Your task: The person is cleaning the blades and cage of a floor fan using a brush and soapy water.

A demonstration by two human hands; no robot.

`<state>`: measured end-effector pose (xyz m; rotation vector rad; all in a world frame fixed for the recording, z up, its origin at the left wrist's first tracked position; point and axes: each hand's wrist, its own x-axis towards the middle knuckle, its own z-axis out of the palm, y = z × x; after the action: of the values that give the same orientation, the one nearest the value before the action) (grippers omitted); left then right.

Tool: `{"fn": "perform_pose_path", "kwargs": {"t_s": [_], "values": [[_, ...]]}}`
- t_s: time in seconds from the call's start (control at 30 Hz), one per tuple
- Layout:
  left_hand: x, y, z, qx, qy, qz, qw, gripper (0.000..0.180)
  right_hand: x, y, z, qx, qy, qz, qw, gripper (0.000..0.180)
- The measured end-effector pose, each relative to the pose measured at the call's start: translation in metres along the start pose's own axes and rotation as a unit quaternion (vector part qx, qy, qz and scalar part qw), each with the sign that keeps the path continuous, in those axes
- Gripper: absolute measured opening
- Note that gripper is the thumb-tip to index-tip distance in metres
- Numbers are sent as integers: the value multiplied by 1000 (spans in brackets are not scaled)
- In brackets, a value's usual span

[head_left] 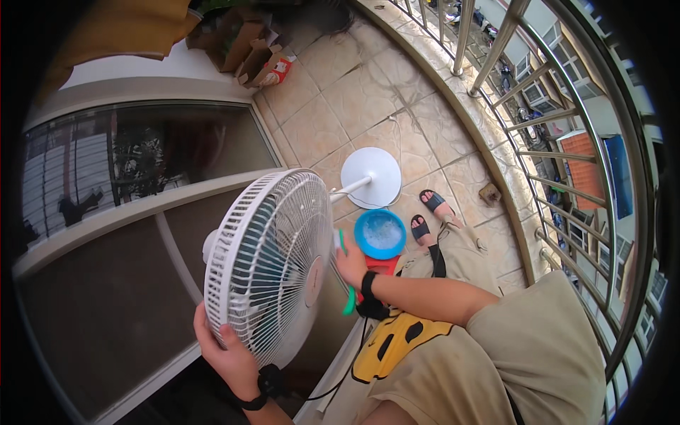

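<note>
A white pedestal fan [265,265] stands tilted in front of me, its round grille facing me. My left hand [225,354] grips the grille's lower rim. Beside the grille's right edge, my right hand [352,263] holds a green brush [347,294] against the fan's guard. The fan's white round base [372,176] rests on the tiled floor beyond. A blue basin [380,234] with water sits on the floor just past my right hand.
A glass sliding door [127,184] runs along the left. A curved metal balcony railing [538,156] closes the right side. Cardboard boxes [244,46] sit in the far corner. My sandalled feet [432,212] rest near the basin.
</note>
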<state>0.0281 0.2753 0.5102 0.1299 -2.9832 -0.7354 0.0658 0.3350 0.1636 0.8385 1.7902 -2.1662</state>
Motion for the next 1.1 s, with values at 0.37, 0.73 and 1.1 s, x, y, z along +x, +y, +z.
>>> {"fn": "perform_pose_path", "kwargs": {"t_s": [0.37,0.73,1.1], "values": [[-14,-2,-2,9,3,15,1000,80,42,-110,-53,92,66,-115,987,58],[-29,-8,-5,49,12,70,996,104,106,-106,-229,213,309,-118,919,42],[-64,-55,-55,-10,37,185,982,136,-4,-118,-262,267,289,-143,908,42]]}}
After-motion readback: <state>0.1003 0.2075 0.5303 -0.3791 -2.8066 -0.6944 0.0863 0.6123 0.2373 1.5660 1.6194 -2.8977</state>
